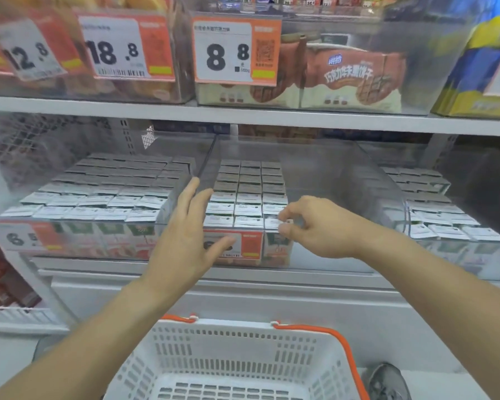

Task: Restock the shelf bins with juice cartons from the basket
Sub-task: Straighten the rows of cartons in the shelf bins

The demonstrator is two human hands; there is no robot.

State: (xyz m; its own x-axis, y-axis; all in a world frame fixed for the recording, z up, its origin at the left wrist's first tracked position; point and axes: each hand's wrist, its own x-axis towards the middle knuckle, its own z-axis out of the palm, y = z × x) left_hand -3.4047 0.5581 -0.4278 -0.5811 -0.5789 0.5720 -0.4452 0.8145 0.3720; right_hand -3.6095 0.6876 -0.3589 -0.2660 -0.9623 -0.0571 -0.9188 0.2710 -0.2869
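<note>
Cartons (247,194) already pack the bin's left columns under my hands, my right hand (315,226) pinching the front one into its row, left hand (189,235) open beside it; basket (237,362) below looks empty, restocking seems nearly done

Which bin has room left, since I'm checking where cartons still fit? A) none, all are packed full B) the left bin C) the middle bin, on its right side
C: the middle bin holds three columns of cartons on its left, with bare space to their right.
</note>
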